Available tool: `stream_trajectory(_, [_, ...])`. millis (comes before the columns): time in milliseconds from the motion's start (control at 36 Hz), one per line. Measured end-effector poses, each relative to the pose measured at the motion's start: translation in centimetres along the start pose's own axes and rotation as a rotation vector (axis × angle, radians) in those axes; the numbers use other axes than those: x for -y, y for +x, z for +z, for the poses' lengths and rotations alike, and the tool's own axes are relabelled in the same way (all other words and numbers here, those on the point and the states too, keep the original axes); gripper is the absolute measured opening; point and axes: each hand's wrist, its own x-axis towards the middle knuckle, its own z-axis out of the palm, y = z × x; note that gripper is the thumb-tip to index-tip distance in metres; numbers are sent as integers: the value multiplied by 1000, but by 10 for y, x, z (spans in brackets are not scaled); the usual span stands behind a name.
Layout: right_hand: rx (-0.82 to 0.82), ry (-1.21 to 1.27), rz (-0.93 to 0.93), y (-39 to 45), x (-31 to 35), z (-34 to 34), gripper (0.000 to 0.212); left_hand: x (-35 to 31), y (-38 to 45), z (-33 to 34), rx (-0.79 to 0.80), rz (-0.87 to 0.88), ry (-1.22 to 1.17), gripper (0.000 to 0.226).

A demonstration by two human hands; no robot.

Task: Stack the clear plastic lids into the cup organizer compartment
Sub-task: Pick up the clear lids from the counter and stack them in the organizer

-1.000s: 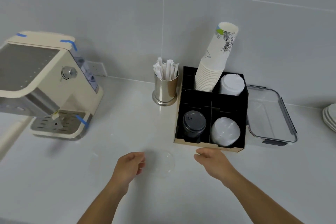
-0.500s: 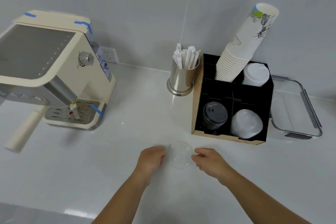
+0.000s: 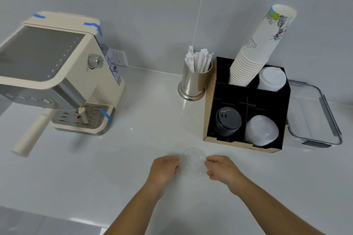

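A clear plastic lid lies low over the white counter, just in front of the black cup organizer. My left hand pinches its left rim and my right hand pinches its right rim. A stack of clear lids fills the organizer's front right compartment. Black lids sit in the front left one. At the back stand a tall stack of paper cups and white lids.
A cream espresso machine stands at the left with its handle reaching toward the counter's front. A steel cup of wrapped stirrers sits left of the organizer. A clear container with grey clips lies to its right.
My right hand left the organizer's front edge and came to the lid's right rim. My left hand closed on its left rim. The view shifted left and nearer.
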Motion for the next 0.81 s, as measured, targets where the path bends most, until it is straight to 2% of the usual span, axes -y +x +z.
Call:
stream_trajectory(167, [-7, 50, -35, -5, 2, -7, 10, -1, -6, 0, 1, 38, -30, 24])
stream_trajectory(222, [-23, 51, -68, -10, 2, -18, 16, -3, -9, 7, -3, 56, -41, 21])
stream_trajectory(306, [-24, 80, -88, -19, 7, -26, 12, -5, -9, 11, -21, 70, -66, 29])
stream_trajectory(472, [-20, 103, -179, -41, 17, -51, 13, -17, -16, 30, -88, 194, -72, 13])
stream_trajectory(806, [-157, 129, -335, -64, 16, -100, 10, -45, -30, 82, -170, 408, 13, 20])
